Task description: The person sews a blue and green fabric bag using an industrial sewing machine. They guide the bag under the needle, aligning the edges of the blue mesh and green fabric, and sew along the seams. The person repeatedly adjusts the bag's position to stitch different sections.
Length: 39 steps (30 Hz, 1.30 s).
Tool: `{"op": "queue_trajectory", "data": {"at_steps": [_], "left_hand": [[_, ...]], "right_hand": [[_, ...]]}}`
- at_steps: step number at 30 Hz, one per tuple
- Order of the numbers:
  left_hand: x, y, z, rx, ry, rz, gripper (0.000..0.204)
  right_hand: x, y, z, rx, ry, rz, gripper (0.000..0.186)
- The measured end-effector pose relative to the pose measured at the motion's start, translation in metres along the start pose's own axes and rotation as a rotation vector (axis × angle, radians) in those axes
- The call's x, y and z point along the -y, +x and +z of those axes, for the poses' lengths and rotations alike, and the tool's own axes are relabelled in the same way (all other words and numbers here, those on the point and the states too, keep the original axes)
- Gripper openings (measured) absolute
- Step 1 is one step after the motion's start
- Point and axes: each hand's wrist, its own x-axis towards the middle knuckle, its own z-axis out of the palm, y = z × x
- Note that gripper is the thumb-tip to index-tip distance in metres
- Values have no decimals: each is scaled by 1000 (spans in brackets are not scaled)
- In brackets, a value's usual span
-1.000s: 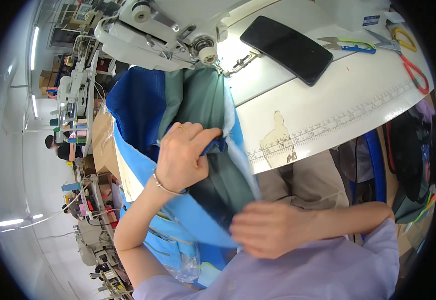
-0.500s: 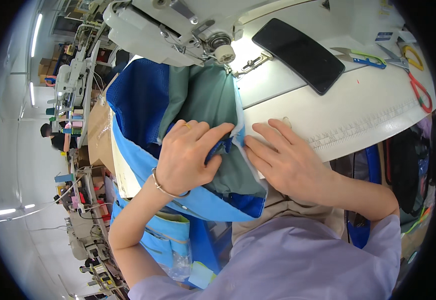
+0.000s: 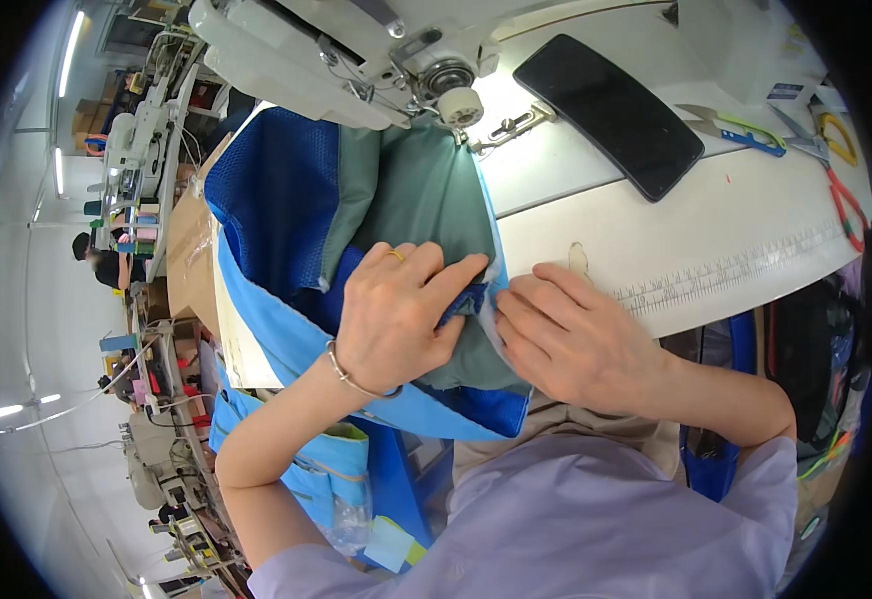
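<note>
A sewn fabric piece, light blue outside with a grey-green lining (image 3: 421,190) and dark blue mesh (image 3: 276,195), lies bunched at the sewing machine (image 3: 446,85). Its far end reaches the needle area, under the presser foot. My left hand (image 3: 396,314) is curled over the lining, index finger and thumb closed on a fold near the light blue edge. Close on its right, my right hand (image 3: 581,334) presses its fingers together along that edge; its thumb is hidden beneath.
A black phone (image 3: 611,115) lies on the machine table right of the needle. Beyond it are green-and-blue snips (image 3: 746,135) and red-handled scissors (image 3: 844,205). A printed ruler scale (image 3: 726,270) runs along the table's curved edge. Light blue pieces (image 3: 331,469) hang below left.
The view has shifted slightly. My hands keep their hold on the edge and sit a little farther right, and the edge between needle and fingers looks straighter.
</note>
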Motion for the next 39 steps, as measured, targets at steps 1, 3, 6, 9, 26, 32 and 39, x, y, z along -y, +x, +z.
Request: {"op": "queue_trajectory", "data": {"at_steps": [1, 3, 6, 9, 26, 32, 39], "left_hand": [[-1, -1, 3, -9, -1, -13, 58], [-2, -4, 8, -35, -44, -13, 58], [-2, -5, 14, -72, -81, -6, 59], [-4, -4, 18, -79, -84, -12, 62], [15, 2, 26, -94, -72, 76, 44], [34, 17, 25, -70, -119, 93, 49], [67, 40, 31, -74, -104, 144, 57]], "right_hand": [[0, 0, 0, -2, -1, -2, 34], [-1, -1, 0, 0, -3, -12, 34], [-1, -2, 0, 14, 7, -25, 33], [-1, 0, -3, 31, 43, -25, 31], [-19, 25, -16, 268, 9, -239, 34], [-40, 40, -12, 277, -34, -309, 33], [-69, 60, 3, 181, 34, -286, 28]]}}
